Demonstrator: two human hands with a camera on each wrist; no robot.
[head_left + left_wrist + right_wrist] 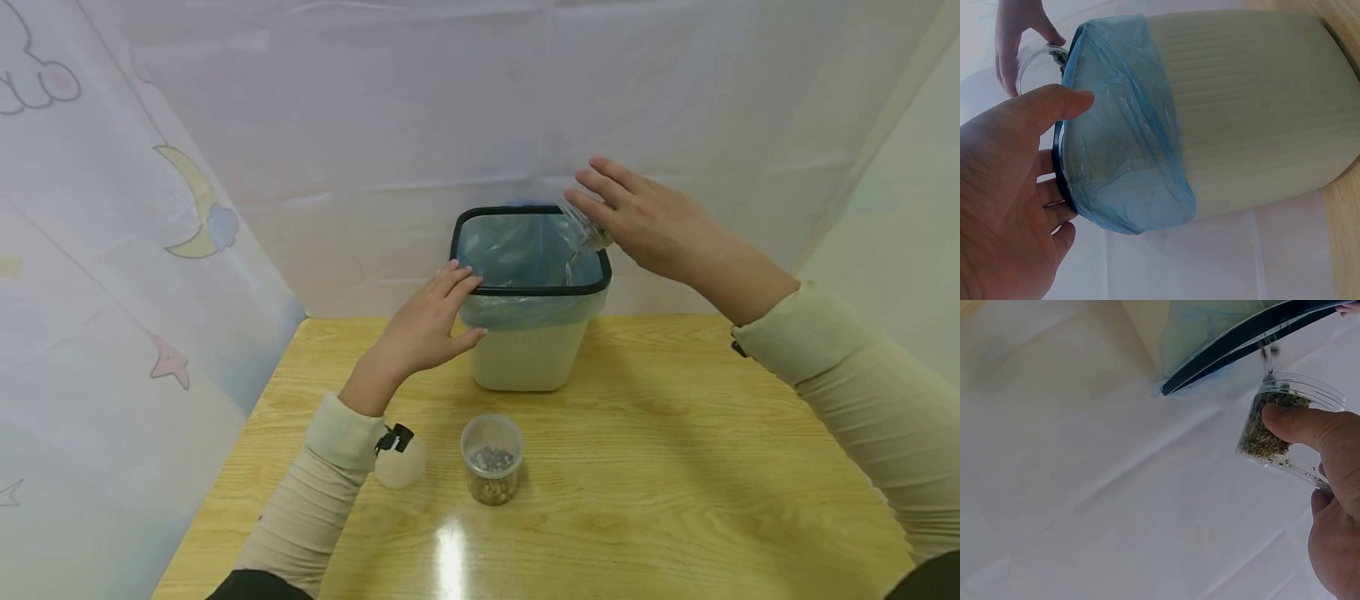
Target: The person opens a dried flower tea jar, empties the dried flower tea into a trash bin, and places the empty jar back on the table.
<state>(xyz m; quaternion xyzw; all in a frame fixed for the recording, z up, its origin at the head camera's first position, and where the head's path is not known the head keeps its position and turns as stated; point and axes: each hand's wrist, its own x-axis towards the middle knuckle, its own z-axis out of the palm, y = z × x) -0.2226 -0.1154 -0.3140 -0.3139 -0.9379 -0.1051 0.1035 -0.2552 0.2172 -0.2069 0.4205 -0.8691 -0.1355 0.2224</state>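
My right hand (652,221) grips a clear plastic jar (1263,434) tilted over the right side of a lined trash bin (525,358). Dried, greenish-brown crumbled leaves (1272,425) lie in the jar, and dark bits fall past its mouth. The right thumb presses the jar's near wall. At the bin's left front corner, my left hand (420,325) touches the black rim (540,292) with extended fingers. Its thumb stands apart, in front of the bag. In the left wrist view, the rim hides the left fingertips. A blue plastic bag (1129,131) folds over the bin's edge.
A clear jar (492,462) with grey bits above yellowish ones stands uncovered on the wooden table (675,450). Beside it lies a round whitish lid (400,465), partly under the left wrist's strap. White sheeting (375,125) hangs behind the bin and at the sides.
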